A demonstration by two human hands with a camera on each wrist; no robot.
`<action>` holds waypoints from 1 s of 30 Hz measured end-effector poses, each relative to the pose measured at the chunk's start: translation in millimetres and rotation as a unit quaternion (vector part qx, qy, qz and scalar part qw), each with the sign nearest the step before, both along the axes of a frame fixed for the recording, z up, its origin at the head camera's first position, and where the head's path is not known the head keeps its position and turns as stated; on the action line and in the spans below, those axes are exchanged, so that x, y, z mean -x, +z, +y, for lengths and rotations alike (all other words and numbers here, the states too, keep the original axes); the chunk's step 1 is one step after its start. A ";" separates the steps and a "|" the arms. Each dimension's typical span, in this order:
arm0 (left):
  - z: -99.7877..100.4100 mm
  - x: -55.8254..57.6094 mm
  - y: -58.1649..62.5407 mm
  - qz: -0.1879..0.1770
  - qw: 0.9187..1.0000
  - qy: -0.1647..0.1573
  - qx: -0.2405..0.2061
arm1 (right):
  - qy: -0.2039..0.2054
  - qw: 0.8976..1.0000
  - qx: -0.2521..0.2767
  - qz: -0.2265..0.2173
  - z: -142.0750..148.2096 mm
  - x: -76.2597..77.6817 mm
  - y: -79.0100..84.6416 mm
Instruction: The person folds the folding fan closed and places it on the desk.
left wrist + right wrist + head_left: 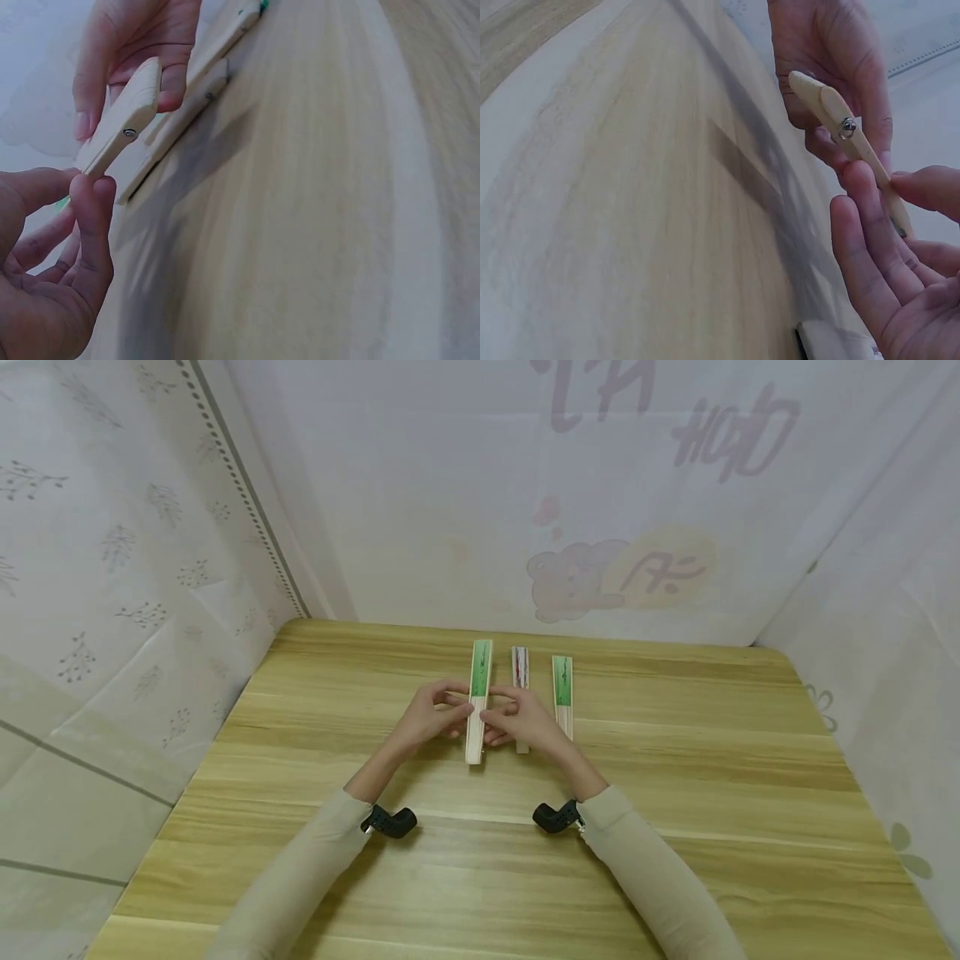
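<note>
A folded fan (pixel 481 670) with a green paper part and pale wooden ribs is held between both hands, raised over the table. My left hand (pixel 427 720) pinches its left edge between thumb and fingers. On the opposite edge, my right hand (pixel 531 723) pinches it the same way. The fan's rib end (pixel 124 120) shows a metal rivet in the left wrist view. In the right wrist view, a small ring hangs at that rivet (pixel 847 129). A second folded fan (pixel 521 667), white with a dark and red print, lies just right, partly hidden behind my right hand.
Another green folded fan (pixel 562 683) lies farther right, its lower end partly covered by the right wrist. All rest on a wood-grain table (pixel 480 877). Printed cloth (pixel 420 510) hangs behind the table and at both sides. Each sleeve cuff carries a black camera mount (pixel 393 822).
</note>
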State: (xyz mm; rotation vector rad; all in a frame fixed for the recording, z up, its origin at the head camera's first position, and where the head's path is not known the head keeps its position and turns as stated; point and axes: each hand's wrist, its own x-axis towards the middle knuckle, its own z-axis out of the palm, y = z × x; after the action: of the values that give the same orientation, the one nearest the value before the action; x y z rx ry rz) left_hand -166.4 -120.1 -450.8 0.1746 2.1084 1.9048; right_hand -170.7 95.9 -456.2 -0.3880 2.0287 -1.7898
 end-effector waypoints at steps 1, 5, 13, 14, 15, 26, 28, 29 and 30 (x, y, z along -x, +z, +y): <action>-1.2 -0.3 -1.0 -0.001 1.000 0.001 0.002 | 0.002 1.000 0.000 -0.005 -1.7 -0.1 -0.2; -4.7 -0.3 -4.2 -0.004 1.000 0.009 0.011 | 0.000 1.000 -0.005 -0.021 -8.1 1.5 -2.0; -8.3 1.2 -5.0 -0.009 0.999 0.022 0.025 | -0.002 0.999 -0.022 -0.042 -15.0 6.0 -3.2; -8.5 1.5 -4.9 -0.008 0.999 0.022 0.026 | -0.002 0.999 -0.023 -0.042 -15.3 6.2 -3.3; -8.6 1.7 -4.7 -0.008 0.999 0.021 0.027 | -0.001 0.999 -0.025 -0.042 -15.4 6.5 -3.4; -13.3 0.7 -5.0 0.000 0.997 0.039 0.060 | -0.012 0.996 -0.071 -0.055 -1.7 5.0 3.1; -16.3 -0.5 -4.9 0.004 0.997 0.037 0.060 | -0.010 0.996 -0.074 -0.044 2.3 5.0 3.7; -17.6 -1.0 -4.7 0.005 0.998 0.037 0.059 | -0.009 0.996 -0.074 -0.039 4.2 5.2 3.7; -18.9 -1.5 -4.4 0.007 0.998 0.035 0.058 | -0.006 0.997 -0.074 -0.032 6.0 5.2 3.5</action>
State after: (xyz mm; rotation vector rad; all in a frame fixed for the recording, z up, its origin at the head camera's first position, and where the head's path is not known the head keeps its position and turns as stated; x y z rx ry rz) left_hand -164.9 -139.0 -455.2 0.0905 2.2554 1.8159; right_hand -175.9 102.0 -452.7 -0.2716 2.1068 -1.6241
